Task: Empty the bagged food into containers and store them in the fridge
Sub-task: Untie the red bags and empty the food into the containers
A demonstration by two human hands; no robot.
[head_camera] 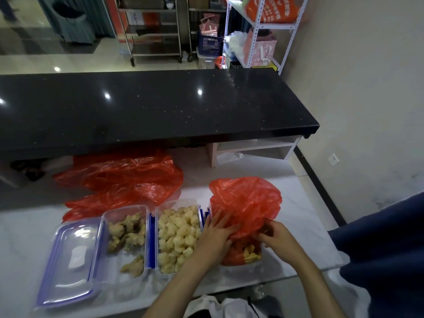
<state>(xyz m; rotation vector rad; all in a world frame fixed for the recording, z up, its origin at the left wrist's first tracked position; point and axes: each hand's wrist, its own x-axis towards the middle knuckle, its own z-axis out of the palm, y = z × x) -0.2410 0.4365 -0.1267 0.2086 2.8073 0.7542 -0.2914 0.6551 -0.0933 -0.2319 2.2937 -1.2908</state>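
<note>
A red plastic bag (246, 203) stands over a clear container at the right of the white table (298, 210). Yellow food pieces (251, 251) show under the bag's lower edge. My left hand (214, 237) lies on the bag's left side with fingers spread. My right hand (275, 235) pinches the bag's lower right edge. A clear container of pale puffy pieces (177, 237) sits just left of the bag. Further left, another clear container (127, 239) holds knobbly beige pieces. A clear lid with blue clips (71, 260) lies at the far left.
Crumpled empty red bags (124, 177) lie behind the containers. A black counter (149, 106) rises beyond the table. A white shelf unit (259, 28) and metal carts (156, 31) stand in the back. Dark blue cloth (385, 249) hangs at the right.
</note>
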